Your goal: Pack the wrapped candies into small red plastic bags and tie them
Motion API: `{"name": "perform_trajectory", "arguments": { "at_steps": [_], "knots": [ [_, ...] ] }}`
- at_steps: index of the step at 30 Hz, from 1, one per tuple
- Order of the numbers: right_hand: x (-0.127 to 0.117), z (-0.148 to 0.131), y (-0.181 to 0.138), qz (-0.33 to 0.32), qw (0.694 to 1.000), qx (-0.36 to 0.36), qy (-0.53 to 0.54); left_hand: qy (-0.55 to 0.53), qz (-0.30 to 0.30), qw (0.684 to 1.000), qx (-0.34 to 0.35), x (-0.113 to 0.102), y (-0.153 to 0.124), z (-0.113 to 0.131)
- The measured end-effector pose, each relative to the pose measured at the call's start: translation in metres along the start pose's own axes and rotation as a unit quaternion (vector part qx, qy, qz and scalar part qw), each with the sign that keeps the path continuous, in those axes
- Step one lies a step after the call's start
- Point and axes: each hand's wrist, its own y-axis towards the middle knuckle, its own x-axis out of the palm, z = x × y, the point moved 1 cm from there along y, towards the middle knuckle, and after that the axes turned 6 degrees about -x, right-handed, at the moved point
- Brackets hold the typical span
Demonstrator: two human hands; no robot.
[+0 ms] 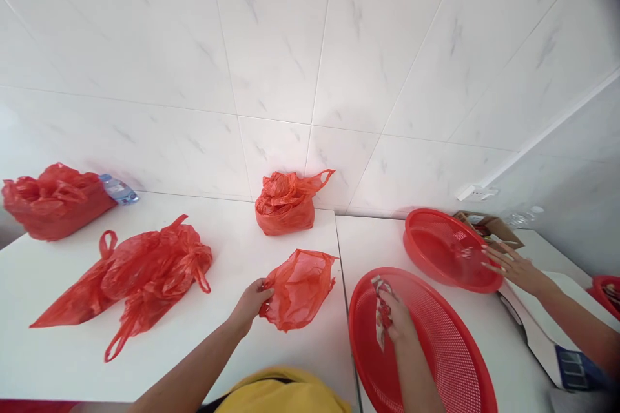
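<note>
My left hand pinches the rim of a thin red plastic bag, which hangs with its mouth spread over the white table. Inside a large red plastic sieve basket, my right hand is closed around a few small printed packets, beige and red; their exact kind is unclear. The basket's floor shows bare red around that hand. Behind my left hand, a filled red bag stands against the wall. Further left lie knotted red bags with loop handles.
At the right, another person's hand reaches to a second red basket holding small items. Nearby are a white scale, a cardboard box and a clear bottle. A water bottle and bulging red bag occupy the far left.
</note>
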Motion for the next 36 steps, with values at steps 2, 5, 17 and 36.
{"name": "perform_trajectory", "arguments": {
  "at_steps": [2,5,17,36],
  "knots": [
    [0.029,-0.023,-0.012,-0.073,0.989,0.063,0.116,0.001,-0.002,1.0,-0.001,0.0,0.001,-0.002],
    [0.092,-0.041,-0.03,-0.185,0.958,0.108,0.188,0.003,-0.009,1.0,-0.01,0.001,0.003,-0.006],
    [0.163,-0.003,-0.02,-0.099,0.992,0.038,-0.072,-0.045,-0.016,0.999,-0.011,-0.008,0.003,-0.009],
    [0.153,-0.06,0.021,-0.126,0.944,-0.171,-0.252,-0.001,0.09,0.982,0.166,-0.049,0.005,0.069]
  ]
}}
